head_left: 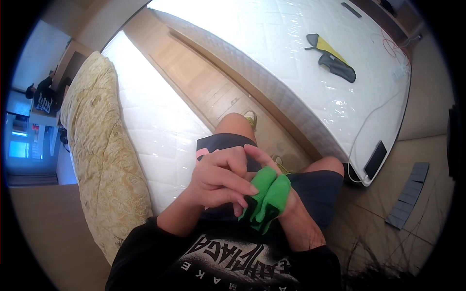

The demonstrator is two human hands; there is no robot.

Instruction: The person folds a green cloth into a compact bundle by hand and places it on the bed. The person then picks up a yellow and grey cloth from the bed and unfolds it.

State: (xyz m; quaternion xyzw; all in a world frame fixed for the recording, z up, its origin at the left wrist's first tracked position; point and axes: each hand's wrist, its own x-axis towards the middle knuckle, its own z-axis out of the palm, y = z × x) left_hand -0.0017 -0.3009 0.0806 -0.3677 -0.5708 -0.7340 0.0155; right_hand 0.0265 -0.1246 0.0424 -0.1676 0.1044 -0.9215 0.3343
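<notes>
A folded green bundle (pixel 273 193) with black ends, which looks like a pair of socks, is held in front of my chest above my lap. My left hand (pixel 219 175) pinches its near left side, with fingertips on the green cloth and the black part. Wrapped around the right side and back of it is my right hand (pixel 290 207), partly hidden by the bundle. One finger of that hand stretches up past the bundle toward the left hand. A small pink item (pixel 202 153) shows behind my left hand, mostly covered.
Two white mattresses (pixel 145 97) (pixel 272 34) flank a wooden floor gap. The right one bears a yellow-and-grey cloth item (pixel 335 58), a black device (pixel 375 160) and a white cable (pixel 357 131). A patterned quilt (pixel 104 145) lies left. Another person (pixel 43 94) appears far left.
</notes>
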